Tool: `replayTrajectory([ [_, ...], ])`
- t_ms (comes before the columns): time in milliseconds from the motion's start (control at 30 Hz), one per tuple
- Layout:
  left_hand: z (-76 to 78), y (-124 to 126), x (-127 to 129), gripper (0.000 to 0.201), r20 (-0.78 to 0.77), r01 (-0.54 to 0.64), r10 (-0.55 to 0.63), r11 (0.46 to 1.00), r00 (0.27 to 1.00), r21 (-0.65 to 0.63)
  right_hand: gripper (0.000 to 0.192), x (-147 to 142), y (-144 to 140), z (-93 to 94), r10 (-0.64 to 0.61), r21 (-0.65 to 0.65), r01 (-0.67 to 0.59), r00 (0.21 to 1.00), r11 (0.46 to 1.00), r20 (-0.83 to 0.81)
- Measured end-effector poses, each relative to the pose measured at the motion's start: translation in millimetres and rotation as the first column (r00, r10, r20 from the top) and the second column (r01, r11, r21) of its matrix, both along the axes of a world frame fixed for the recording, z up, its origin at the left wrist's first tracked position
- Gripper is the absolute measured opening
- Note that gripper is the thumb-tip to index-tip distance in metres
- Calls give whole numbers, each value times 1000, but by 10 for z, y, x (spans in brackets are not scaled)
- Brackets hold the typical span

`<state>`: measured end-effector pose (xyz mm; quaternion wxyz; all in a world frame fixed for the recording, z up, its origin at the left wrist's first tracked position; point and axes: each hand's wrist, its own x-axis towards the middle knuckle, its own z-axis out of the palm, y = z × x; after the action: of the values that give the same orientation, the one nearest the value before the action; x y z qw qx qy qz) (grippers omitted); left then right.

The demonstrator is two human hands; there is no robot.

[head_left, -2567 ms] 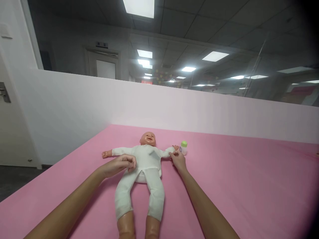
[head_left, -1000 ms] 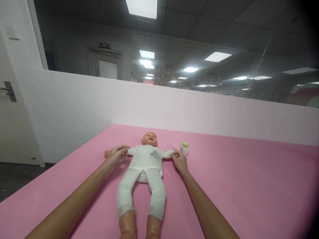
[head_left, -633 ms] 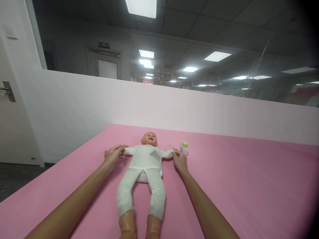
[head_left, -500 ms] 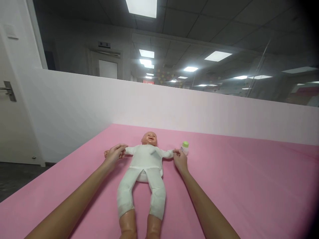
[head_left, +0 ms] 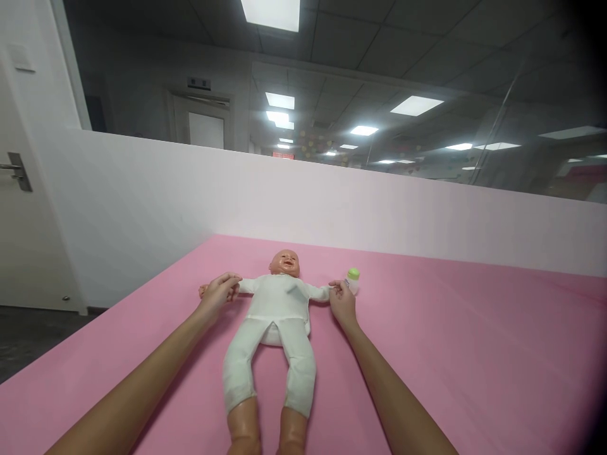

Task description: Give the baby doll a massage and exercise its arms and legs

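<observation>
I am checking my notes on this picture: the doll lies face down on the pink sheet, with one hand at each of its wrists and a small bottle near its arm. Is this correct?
Not quite. The head view shows the doll lying face up, its face visible. The rest holds: the left hand and right hand are at its wrists on the pink sheet, with the small bottle near its arm.

The doll lies on its back in the middle of the tabletop, head at the far side and legs at the near side; its arms are spread to the left and to the right; the left hand is at the end of the doll's left-side arm, touching it; the right hand is at the end of the right-side arm; the small bottle stands just beside the right hand, on its far right; a low wall runs behind the tabletop at the far side; a door is at the far left.
</observation>
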<state>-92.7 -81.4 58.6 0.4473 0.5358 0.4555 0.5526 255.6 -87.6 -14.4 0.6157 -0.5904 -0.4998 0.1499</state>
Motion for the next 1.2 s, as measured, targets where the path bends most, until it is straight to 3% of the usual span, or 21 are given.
replayTrajectory([
  [133, -34, 41, -17, 31, -5, -35, 35, 998, 999, -44, 32, -11, -15, 16, -30, 51, 30, 1000, 998, -1],
  [433, -95, 85, -25, 27, -51, -19, 19, 1000, 999, 7, 33, -12, -9, 19, -49, 159, 46, 999, 986, 11],
  [1200, -242, 200, -74, 25, -105, -6, 10, 999, 994, 38, 35, -50, -41, 72, 25, 188, -33, 999, 982, 40],
])
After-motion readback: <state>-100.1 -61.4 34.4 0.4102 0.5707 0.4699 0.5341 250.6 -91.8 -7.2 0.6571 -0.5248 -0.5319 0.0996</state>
